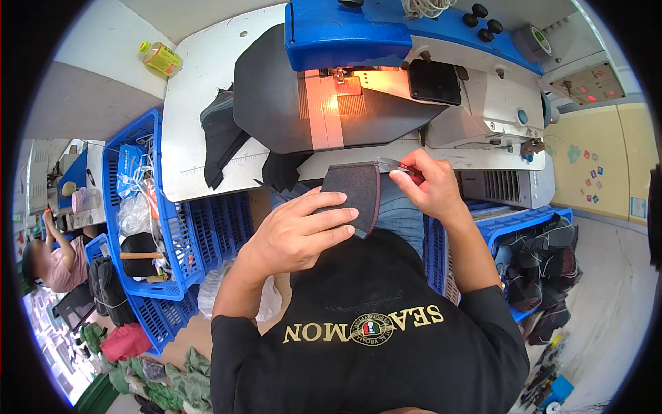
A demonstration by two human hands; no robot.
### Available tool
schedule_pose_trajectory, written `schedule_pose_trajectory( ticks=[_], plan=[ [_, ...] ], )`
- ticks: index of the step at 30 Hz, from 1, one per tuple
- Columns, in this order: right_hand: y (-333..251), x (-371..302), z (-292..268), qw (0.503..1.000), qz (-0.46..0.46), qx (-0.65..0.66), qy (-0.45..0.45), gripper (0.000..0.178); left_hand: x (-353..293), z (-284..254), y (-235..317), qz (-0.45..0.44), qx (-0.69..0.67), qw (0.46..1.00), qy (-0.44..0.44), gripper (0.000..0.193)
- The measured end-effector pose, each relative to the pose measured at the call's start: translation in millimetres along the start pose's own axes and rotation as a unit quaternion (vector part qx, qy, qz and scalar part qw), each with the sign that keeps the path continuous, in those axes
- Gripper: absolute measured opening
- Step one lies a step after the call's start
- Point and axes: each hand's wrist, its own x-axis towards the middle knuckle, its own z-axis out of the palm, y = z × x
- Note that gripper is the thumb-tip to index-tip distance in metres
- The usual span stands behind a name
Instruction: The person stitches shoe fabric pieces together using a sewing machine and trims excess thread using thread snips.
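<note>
My left hand (300, 231) is closed on a dark grey fabric piece (353, 190) with a reddish seam along its right edge, held up in front of my chest. My right hand (431, 185) grips small thread snips (390, 165) with metal blades and a red handle. Their blades are at the top right corner of the fabric; whether they touch it I cannot tell. Beyond my hands stands a blue and white sewing machine (348, 38), its lamp lighting a dark work plate (265, 103).
Black fabric pieces (224, 138) hang over the edge of the white table (183, 172). Blue crates (181, 241) stand at left, and another blue crate (531, 224) with dark bundles at right. A phone (434, 81) and a bottle (162, 58) lie farther back. A person (65, 259) sits far left.
</note>
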Motion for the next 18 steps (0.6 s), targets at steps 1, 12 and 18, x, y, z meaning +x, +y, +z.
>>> schedule_pose_trajectory(
  ticks=[1, 12, 18],
  plan=[
    [0.6, -0.9, 0.6, 1.000, 0.000, 0.000, 0.000, 0.026, 0.0, 0.1, 0.0, 0.000, 0.000, 1.000, 0.000, 0.021],
    [4.7, -4.8, 8.2, 0.998, -0.046, 0.013, 0.029, 0.021, 0.5, 1.1, -0.1, 0.001, -0.003, 1.000, 0.004, 0.022],
    [6.1, -5.8, 8.3, 0.999, -0.034, 0.029, 0.029, 0.022, 1.0, 2.9, 0.0, 0.003, -0.003, 1.000, 0.005, 0.022]
  ],
)
